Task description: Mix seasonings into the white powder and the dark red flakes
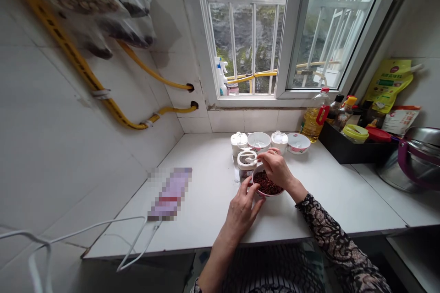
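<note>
**item 1:** left hand (242,213), bare, fingers (248,190) apart, tips against the near left side of a small white bowl (268,195).

**item 2:** right hand (275,169), above the same bowl, fingers curled together, tips pointing down into it; whether they clamp anything cannot be told. a lace sleeve (338,233) in black covers the forearm.

**item 3:** the bowl sits on a white tiled surface (209,206), between both hands, and holds dark red grains (266,183), possibly peppercorns.

**item 4:** just behind it, a clear lidded jar (246,167) with a spoon (246,160) resting at its top.

**item 5:** along the back, a white canister (239,143), a white bowl with a pink pattern (259,142), a white jar (279,141) and a floral bowl (298,143).

**item 6:** to the right, a bottle of yellow oil (314,119) beside a black tray (354,149) of condiments; farther right, a steel pot (414,160).

**item 7:** to the left, a pixelated purple packet (170,193), well apart from the hands.
</note>
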`<state>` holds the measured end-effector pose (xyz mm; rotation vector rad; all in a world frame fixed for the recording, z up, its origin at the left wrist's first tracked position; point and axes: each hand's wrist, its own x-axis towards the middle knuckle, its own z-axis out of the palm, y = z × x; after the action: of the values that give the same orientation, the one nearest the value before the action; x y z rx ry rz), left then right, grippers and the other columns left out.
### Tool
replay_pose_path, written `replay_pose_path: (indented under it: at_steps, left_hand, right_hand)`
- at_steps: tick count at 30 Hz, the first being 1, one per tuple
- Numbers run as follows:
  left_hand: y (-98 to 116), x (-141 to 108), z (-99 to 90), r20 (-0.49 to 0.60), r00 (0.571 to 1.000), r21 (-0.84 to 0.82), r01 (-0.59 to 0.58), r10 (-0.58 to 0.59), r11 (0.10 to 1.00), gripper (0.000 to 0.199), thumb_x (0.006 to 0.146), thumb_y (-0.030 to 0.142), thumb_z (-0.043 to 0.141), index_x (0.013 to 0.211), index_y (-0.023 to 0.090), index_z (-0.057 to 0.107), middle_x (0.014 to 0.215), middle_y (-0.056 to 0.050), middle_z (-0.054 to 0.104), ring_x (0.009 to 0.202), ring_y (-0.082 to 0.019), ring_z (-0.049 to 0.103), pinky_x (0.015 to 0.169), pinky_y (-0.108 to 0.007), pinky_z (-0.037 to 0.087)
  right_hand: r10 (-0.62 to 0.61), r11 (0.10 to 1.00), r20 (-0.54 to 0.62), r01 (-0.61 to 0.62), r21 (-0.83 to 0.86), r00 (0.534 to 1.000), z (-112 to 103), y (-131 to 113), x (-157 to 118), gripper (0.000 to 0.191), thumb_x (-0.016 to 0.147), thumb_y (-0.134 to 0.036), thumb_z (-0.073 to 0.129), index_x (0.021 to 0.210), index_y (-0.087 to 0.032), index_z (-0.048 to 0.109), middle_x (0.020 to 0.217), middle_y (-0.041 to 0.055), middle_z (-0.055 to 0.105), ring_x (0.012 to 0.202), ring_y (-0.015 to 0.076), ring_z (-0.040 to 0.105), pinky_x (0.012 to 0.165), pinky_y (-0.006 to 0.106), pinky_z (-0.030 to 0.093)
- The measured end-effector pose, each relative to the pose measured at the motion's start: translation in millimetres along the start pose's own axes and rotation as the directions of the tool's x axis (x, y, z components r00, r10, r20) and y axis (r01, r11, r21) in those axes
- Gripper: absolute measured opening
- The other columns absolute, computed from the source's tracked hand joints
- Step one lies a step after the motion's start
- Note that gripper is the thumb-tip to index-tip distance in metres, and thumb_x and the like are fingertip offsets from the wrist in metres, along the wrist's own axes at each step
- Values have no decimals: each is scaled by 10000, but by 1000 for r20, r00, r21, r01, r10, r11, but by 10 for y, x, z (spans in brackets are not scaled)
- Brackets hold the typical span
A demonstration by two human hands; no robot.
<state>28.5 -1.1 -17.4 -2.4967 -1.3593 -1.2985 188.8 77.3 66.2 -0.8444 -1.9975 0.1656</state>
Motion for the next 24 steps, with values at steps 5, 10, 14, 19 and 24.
replay_pose_path:
  at_steps: [5, 10, 14, 19, 24]
  left_hand:
    - [6, 2, -11, 14, 1000, 1, 8, -8, 1000, 334, 900, 215, 577, 1215, 246, 470, 1347, -126, 505, 1122, -251, 636, 828, -352, 599]
    - [-7, -8, 11, 4, 1000, 12, 1, -1, 1000, 342, 892, 208, 586, 1214, 233, 474, 1351, -144, 502, 1123, -263, 637, 828, -359, 601]
    - [-15, -17, 32, -2, 1000, 9, 7, -7, 1000, 354, 886, 207, 595, 1218, 237, 475, 1362, -143, 498, 1165, -275, 614, 843, -370, 599]
    - [-6, -12, 16, 0, 1000, 12, 3, -3, 1000, 342, 886, 208, 593, 1209, 238, 483, 1353, -137, 508, 1145, -268, 627, 833, -363, 601]
    - [5, 1, -4, -3, 1000, 3, -1, 1, 1000, 332, 896, 211, 579, 1212, 239, 483, 1349, -132, 512, 1117, -250, 641, 830, -352, 598]
  right_hand:
    - [148, 988, -166, -139, 63, 975, -189, 98, -45, 151, 883, -203, 488, 848, -218, 634, 697, 25, 702, 828, 231, 628, 860, 372, 449]
    - [223, 975, -63, -222, 28, 973, -232, 197, -115, 168, 785, -164, 483, 715, -223, 624, 591, 4, 654, 753, 219, 615, 829, 353, 453]
    - [251, 967, 93, -253, 11, 963, -111, 190, -139, 169, 729, -145, 490, 669, -224, 627, 676, 11, 701, 763, 200, 632, 849, 338, 453]
    - [511, 804, 160, -535, 259, 845, -120, 228, -122, 168, 694, -191, 463, 696, -207, 630, 508, -23, 634, 520, 159, 593, 613, 272, 472]
    - [624, 655, 157, -622, 429, 765, -200, 304, -86, 140, 624, -242, 493, 651, -195, 621, 466, -23, 618, 489, 152, 578, 597, 270, 482]
